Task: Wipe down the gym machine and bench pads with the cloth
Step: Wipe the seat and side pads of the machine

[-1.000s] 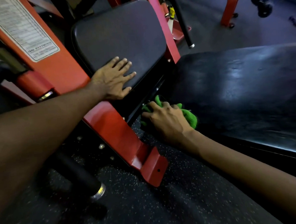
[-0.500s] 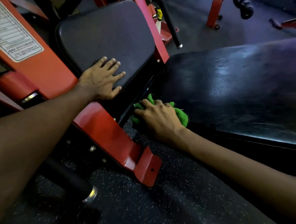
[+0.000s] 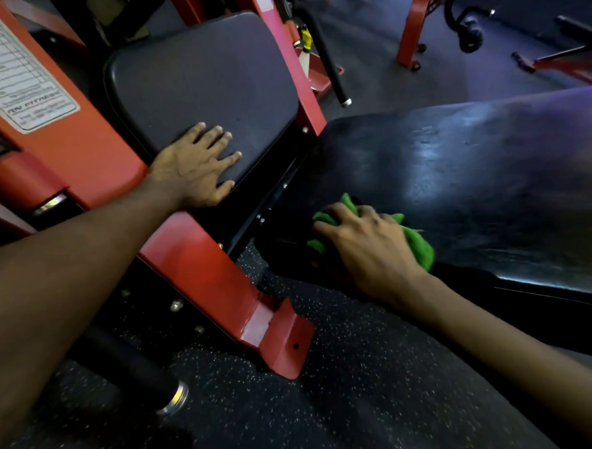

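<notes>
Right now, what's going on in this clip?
A person is cleaning gym equipment. The right hand grips a green cloth and presses it on the near corner of the long bench pad. The left hand rests flat, fingers spread, on the smaller pad of the red machine.

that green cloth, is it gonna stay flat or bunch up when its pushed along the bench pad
Probably floppy: the green cloth sits crumpled in folds where the right hand grips it. It likely bunches more unless pressed flat. The bench pad looks smooth and shiny, so the cloth should glide easily, and it seems light.
</notes>
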Motion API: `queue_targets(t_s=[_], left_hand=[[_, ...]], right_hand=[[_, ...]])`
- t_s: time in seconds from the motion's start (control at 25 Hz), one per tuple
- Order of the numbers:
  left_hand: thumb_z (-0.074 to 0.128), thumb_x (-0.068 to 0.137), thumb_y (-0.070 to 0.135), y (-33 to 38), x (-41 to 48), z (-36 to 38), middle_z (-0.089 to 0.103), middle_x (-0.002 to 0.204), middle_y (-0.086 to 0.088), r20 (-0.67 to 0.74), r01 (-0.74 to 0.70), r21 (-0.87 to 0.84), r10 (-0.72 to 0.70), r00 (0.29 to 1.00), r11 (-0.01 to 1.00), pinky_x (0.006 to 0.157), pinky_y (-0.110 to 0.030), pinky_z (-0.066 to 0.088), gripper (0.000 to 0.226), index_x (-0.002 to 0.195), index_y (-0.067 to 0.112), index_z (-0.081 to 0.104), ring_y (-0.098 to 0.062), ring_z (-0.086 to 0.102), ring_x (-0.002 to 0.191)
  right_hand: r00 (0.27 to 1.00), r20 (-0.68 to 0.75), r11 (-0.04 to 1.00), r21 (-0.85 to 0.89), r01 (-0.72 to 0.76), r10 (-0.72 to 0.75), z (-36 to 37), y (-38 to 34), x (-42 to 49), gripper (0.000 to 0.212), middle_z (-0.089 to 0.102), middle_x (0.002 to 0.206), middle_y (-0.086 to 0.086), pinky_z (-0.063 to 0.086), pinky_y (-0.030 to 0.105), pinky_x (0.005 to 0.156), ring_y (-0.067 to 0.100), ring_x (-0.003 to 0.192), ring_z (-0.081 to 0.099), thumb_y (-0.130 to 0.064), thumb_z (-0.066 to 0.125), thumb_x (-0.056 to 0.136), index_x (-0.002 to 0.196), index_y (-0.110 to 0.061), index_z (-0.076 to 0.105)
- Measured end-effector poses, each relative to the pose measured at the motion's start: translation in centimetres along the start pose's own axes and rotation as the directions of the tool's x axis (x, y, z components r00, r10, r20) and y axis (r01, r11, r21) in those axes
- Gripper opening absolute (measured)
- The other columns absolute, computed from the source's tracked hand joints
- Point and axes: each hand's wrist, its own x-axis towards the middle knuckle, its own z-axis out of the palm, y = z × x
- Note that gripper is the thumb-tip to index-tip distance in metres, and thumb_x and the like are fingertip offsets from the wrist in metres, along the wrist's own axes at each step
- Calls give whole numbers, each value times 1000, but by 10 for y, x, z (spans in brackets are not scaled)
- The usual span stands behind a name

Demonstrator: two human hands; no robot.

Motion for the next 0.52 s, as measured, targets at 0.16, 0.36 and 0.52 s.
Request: queue_targets(t_s=[0.16,0.36,0.52], left_hand=[[25,97,58,0,-1,0,26,163,-12,-7,17,-14,-17,1000,1000,121,-43,14,69,157,24,27,-29,24,150],[22,99,58,-1,-1,-2,20,165,-11,31,1,-13,0,1000,1000,122,-42,12,69,159,25,22,-28,20,152],[19,100,58,1,-1,-3,16,166,-10,60,14,-10,-13,998,1000,123,-42,10,68,160,25,16,-27,15,153]], right_hand=[[999,48,998,67,-23,20,14,-19,49,50,51,130,1,49,45,82,33,110,57,-62,61,87,126,-31,58],[999,43,990,134,-35,30,31,-28,90,48,55,128,3,50,48,87,35,114,58,-56,66,86,125,-27,63],[977,126,961,195,-197,175,33,-25,139,50,58,130,3,51,48,93,36,120,59,-52,70,85,126,-25,65]])
